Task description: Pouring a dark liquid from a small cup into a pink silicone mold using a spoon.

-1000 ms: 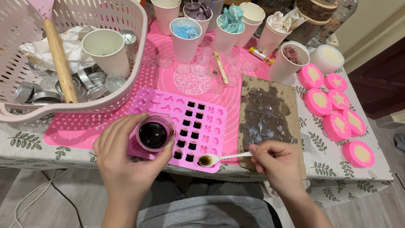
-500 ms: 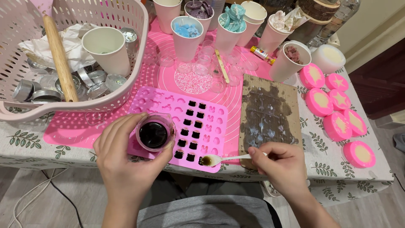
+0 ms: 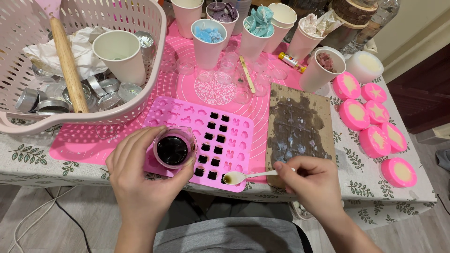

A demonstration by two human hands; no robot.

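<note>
Nearest: left hand [image 3: 140, 182] wrapped around a small clear glass beaker of dark brown liquid [image 3: 173, 149], held above the near left edge of the pink silicone mould tray [image 3: 187, 117].

Right hand [image 3: 311, 180] pinched on a white plastic spoon [image 3: 243, 176]. Over the past second its bowl has drifted slightly left and sits at the tray's near edge, by the dark-filled cavities, with liquid in it.

Beyond: pink silicone mat [image 3: 84, 140], leaf-print tablecloth [image 3: 28, 154], stained brown board [image 3: 300, 126], pink round soaps [image 3: 370, 117], white paper cups [image 3: 211, 37], pale pink plastic basket [image 3: 154, 33]. Floor below.

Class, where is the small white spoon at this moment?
In the head view, the small white spoon is in the right hand, its bowl over the near right corner of the pink silicone mould.
</note>
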